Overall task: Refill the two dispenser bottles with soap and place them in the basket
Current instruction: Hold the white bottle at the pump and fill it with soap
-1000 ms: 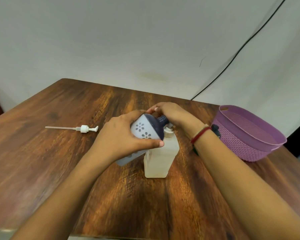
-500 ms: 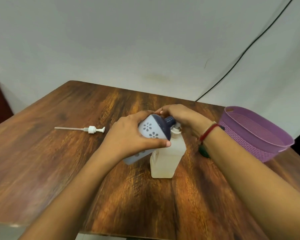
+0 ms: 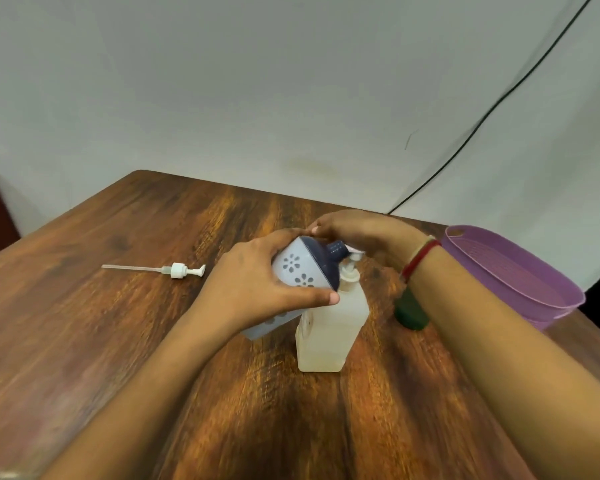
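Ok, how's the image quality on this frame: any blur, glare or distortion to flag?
Head view: slight motion blur, strongest on the forearms and the near edge of the table; flowered bottle and loose pump are readable. Head view: wide-angle stretch enlarges the forearms toward the bottom corners. Head view: flat lighting, no glare, faint shadows.

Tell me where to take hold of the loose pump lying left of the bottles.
Pinch the loose pump at its white collar from straight above, across its near and far sides. It lies flat on the table, and the collar is its thickest part; the thin tube running left would likely flex and give a poor grip.
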Demonstrator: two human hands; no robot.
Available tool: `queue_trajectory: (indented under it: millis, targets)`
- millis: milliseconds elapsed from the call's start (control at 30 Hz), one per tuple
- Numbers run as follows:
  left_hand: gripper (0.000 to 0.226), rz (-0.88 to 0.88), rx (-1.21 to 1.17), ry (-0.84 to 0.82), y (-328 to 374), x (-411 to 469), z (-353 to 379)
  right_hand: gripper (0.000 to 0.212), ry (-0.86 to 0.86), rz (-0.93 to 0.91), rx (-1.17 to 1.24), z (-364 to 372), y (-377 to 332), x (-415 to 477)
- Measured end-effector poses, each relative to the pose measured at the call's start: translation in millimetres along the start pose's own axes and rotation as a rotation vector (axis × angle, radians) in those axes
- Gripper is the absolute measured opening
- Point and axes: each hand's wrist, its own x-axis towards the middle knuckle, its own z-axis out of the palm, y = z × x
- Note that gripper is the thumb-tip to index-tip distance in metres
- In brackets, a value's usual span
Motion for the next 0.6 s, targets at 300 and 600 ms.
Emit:
queue_trajectory:
  millis: [300,600]
  targets:
    - [0.091,-0.005,0.014,-0.022,-3.4,-1.7,0.0,0.030,0.061,-0.005,0.086,9.9,7.1,4.7]
    - [0.084,0.013,0.043,-0.003,-3.3,-4.7,3.2,0.034,0.119,0.000,0.212,19.4,13.3,5.5]
